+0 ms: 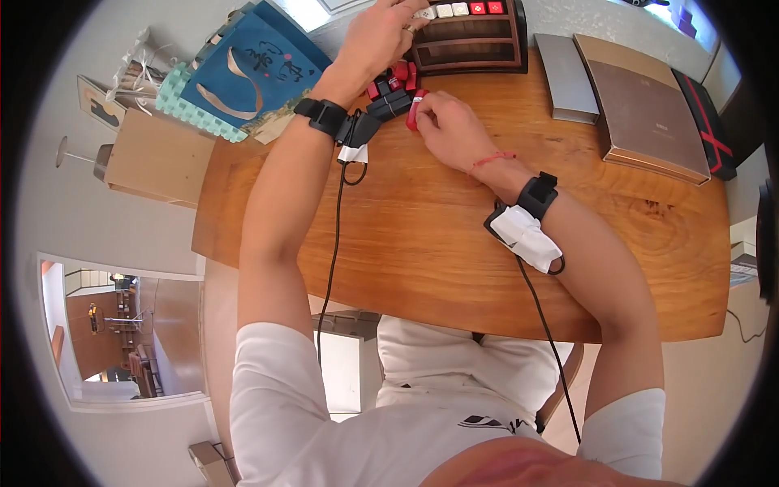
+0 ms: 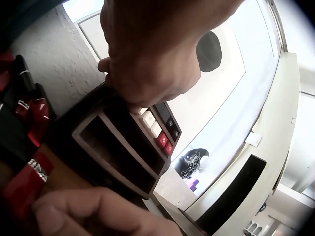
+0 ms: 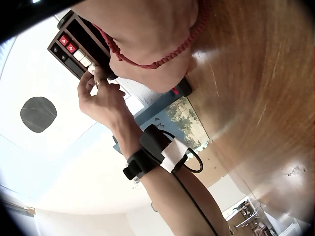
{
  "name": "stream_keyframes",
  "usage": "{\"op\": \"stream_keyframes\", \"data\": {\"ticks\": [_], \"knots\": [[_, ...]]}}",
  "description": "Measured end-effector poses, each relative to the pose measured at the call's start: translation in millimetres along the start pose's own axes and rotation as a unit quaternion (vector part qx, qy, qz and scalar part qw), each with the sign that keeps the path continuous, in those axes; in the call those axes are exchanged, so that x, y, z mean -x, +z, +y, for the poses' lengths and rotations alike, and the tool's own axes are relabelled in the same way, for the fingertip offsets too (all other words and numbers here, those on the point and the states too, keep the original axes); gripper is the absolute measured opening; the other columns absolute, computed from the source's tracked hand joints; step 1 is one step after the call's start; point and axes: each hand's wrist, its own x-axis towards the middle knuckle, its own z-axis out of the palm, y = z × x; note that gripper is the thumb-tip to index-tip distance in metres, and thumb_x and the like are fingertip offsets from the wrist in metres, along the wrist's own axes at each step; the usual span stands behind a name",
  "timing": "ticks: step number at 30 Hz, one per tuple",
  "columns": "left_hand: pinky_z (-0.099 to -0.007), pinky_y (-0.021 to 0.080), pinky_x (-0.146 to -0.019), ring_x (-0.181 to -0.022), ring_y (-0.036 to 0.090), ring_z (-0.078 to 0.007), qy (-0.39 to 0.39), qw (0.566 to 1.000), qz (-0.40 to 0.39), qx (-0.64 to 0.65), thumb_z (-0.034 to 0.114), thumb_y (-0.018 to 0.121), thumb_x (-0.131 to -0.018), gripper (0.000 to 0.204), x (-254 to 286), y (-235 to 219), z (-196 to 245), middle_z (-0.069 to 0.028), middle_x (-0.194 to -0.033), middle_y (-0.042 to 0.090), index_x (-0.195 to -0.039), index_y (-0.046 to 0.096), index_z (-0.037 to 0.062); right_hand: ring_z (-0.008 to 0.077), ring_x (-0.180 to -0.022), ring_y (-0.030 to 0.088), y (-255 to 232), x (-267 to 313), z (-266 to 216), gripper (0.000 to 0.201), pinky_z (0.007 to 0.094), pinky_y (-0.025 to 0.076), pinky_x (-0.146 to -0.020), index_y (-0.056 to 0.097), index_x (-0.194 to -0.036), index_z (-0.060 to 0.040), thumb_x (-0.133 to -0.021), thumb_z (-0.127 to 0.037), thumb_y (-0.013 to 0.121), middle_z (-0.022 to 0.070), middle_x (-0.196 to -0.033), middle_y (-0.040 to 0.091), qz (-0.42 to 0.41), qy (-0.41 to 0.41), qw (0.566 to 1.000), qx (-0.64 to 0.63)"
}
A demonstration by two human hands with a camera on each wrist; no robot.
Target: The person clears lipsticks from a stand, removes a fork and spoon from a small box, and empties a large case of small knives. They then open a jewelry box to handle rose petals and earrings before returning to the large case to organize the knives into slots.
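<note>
A dark wooden rack [image 1: 468,54] with shelves stands at the back of the table. Small white boxes [image 1: 460,10] and red boxes [image 1: 495,8] line its top row. The left hand [image 1: 381,40] pinches a white box [image 3: 92,69] at the end of that row. Below and right of it, the right hand [image 1: 454,134] holds a red packet [image 1: 415,110] between thumb and fingers; the packet [image 2: 29,182] also shows in the left wrist view. Beside it lies a pile of red and black pieces [image 1: 392,91].
A blue paper bag [image 1: 251,69] and a cardboard box [image 1: 158,158] are at the left. On the right side of the wooden table [image 1: 487,284] lie a grey box [image 1: 565,77], a brown box [image 1: 649,114] and a black box with red ribbon [image 1: 706,122].
</note>
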Motion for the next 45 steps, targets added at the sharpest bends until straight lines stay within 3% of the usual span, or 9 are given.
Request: {"op": "stream_keyframes", "data": {"ticks": [10, 13, 18, 22, 27, 30, 36, 41, 45], "knots": [[-0.0553, 0.056, -0.078, -0.091, 0.069, -0.0474, -0.004, 0.991, -0.066, -0.114, 0.019, 0.062, -0.108, 0.028, 2, -14, 13, -0.0234, -0.103, 0.066, -0.131, 0.062, 0.0039, 0.0486, -0.1, 0.067, 3, -1, 1, 0.015, 0.0553, 0.053, -0.088, 0.069, -0.097, 0.0019, -0.099, -0.011, 0.061, 0.0262, -0.103, 0.069, 0.015, -0.013, 1.0, -0.001], [-0.0457, 0.06, -0.082, -0.097, 0.072, -0.0389, 0.049, 0.994, 0.045, -0.083, 0.016, 0.074, -0.103, 0.035, 20, -29, 16, -0.0114, -0.121, 0.069, -0.137, 0.069, 0.0111, 0.0486, -0.099, 0.067, 4, 0, 1, 0.015, 0.0555, 0.053, -0.087, 0.069, -0.096, 0.0014, -0.1, -0.011, 0.061, 0.0257, -0.102, 0.069, 0.018, -0.014, 1.0, -0.003], [-0.0397, 0.055, -0.076, -0.082, 0.067, -0.0329, -0.152, 0.987, 0.061, 0.005, 0.011, 0.074, -0.104, 0.026, 62, -52, 19, -0.0149, -0.111, 0.069, -0.129, 0.071, 0.0049, 0.0489, -0.099, 0.067, 6, 0, 4, 0.016, 0.0553, 0.053, -0.086, 0.068, -0.096, 0.0012, -0.1, -0.012, 0.061, 0.0253, -0.101, 0.069, 0.031, -0.025, 0.999, 0.006], [-0.046, 0.057, -0.08, -0.094, 0.07, -0.0429, -0.117, 0.988, 0.036, -0.098, 0.013, 0.071, -0.105, 0.024, 84, -35, -1, -0.019, -0.114, 0.068, -0.127, 0.071, 0.0029, 0.049, -0.098, 0.067, 6, -1, 3, 0.016, 0.055, 0.054, -0.086, 0.068, -0.095, 0.0014, -0.1, -0.012, 0.061, 0.0255, -0.101, 0.068, 0.03, -0.025, 0.999, -0.009], [-0.0494, 0.058, -0.082, -0.1, 0.07, -0.0453, -0.141, 0.982, -0.006, -0.124, 0.019, 0.07, -0.106, 0.02, 87, -6, 0, -0.0166, -0.116, 0.069, -0.123, 0.074, 0.0078, 0.0488, -0.098, 0.067, 5, -1, 4, 0.016, 0.055, 0.053, -0.087, 0.067, -0.094, 0.002, -0.1, -0.012, 0.061, 0.0257, -0.102, 0.068, 0.028, -0.032, 0.999, 0.01], [-0.049, 0.059, -0.081, -0.099, 0.072, -0.0416, -0.16, 0.98, -0.049, -0.112, 0.025, 0.073, -0.105, 0.023, 74, -3, 19, -0.0136, -0.115, 0.071, -0.121, 0.074, 0.0084, 0.049, -0.098, 0.067, 3, 0, 0, 0.016, 0.0554, 0.053, -0.087, 0.067, -0.095, 0.0021, -0.1, -0.012, 0.061, 0.0255, -0.102, 0.068, 0.028, -0.024, 0.999, 0.003], [-0.0498, 0.061, -0.078, -0.097, 0.076, -0.0372, -0.097, 0.991, 0.048, -0.077, 0.037, 0.074, -0.104, 0.035, 18, -5, 56, -0.0102, -0.12, 0.074, -0.131, 0.073, 0.0143, 0.049, -0.101, 0.068, 4, 0, 1, 0.016, 0.0566, 0.053, -0.088, 0.068, -0.098, 0.0022, -0.101, -0.012, 0.061, 0.0252, -0.104, 0.069, 0.032, -0.018, 0.999, 0.003], [-0.0544, 0.062, -0.084, -0.105, 0.076, -0.0447, -0.13, 0.97, -0.085, -0.187, 0.053, 0.066, -0.106, 0.055, -18, 25, 68, -0.0202, -0.125, 0.075, -0.154, 0.055, 0.0279, 0.0463, -0.097, 0.068, 6, -2, 2, 0.013, 0.0506, 0.054, -0.086, 0.071, -0.099, 0.0016, -0.098, -0.009, 0.065, 0.0236, -0.102, 0.07, 0.03, -0.005, 0.999, 0.01], [-0.057, 0.062, -0.085, -0.104, 0.076, -0.0503, -0.18, 0.975, -0.077, -0.103, 0.06, 0.066, -0.104, 0.067, -32, 38, 71, -0.024, -0.113, 0.08, -0.155, 0.053, 0.0205, 0.0474, -0.099, 0.067, 3, -3, 0, 0.014, 0.0506, 0.054, -0.086, 0.071, -0.1, 0.0018, -0.096, -0.011, 0.068, 0.0235, -0.101, 0.07, 0.01, 0.022, 1.0, 0.006]]}}
